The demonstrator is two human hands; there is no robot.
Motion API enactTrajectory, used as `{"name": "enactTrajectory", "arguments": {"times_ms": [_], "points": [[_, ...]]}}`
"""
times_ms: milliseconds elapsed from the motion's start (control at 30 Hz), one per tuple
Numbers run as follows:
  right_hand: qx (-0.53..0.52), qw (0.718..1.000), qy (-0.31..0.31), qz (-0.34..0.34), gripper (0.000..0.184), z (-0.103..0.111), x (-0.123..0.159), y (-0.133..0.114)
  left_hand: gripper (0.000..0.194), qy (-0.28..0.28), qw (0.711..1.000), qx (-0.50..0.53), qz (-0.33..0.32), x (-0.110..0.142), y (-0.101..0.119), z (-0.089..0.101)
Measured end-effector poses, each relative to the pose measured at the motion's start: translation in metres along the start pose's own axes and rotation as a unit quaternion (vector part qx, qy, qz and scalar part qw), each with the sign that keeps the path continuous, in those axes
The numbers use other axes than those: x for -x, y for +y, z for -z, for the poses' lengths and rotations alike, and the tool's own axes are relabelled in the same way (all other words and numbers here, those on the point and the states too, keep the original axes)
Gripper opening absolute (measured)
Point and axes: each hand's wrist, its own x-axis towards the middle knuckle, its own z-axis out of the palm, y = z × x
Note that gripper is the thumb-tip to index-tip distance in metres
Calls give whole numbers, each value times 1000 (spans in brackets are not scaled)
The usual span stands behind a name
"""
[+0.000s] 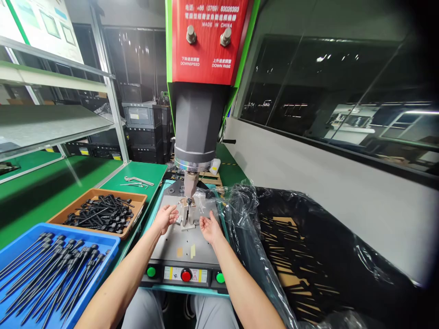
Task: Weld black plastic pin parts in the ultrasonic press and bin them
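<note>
My left hand [166, 217] and my right hand [209, 227] rest on the grey base plate [178, 240] of a press machine, one on each side of a small metal fixture [185, 214]. A small black part stands in the fixture, under the machine's horn [190, 183]. The left hand's fingers curl next to the fixture; the right hand's fingers are spread, palm up. Neither hand visibly holds anything.
A blue tray [103, 242] of long black rods sits at the near left, an orange tray [137, 197] of short black parts behind it. Green and red buttons [185, 275] line the machine's front. A large black-lined box [308, 256] under clear plastic stands at right. Tools [137, 181] lie on the green bench.
</note>
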Motion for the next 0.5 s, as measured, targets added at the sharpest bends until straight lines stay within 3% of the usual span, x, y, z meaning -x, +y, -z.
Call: {"name": "enactTrajectory", "arguments": {"times_ms": [167, 267, 300, 367, 433, 500], "points": [[51, 994, 31, 94, 21, 37, 26, -1, 79, 76, 994, -33, -66, 31, -4, 27], [136, 969, 66, 196, 42, 84, 47, 1, 80, 138, 973, -113, -149, 56, -23, 65], [243, 929, 80, 268, 46, 103, 54, 4, 76, 163, 954, -167, -186, 64, -33, 80], [431, 810, 120, 379, 49, 141, 63, 14, 71, 205, 913, -287, -206, 79, -58, 108], [545, 714, 141, 415, 56, 174, 69, 30, 67, 217, 879, -373, -203, 92, -84, 128], [607, 662, 140, 417, 63, 196, 72, 48, 61, 193, 852, -432, -224, 102, -106, 138]]}}
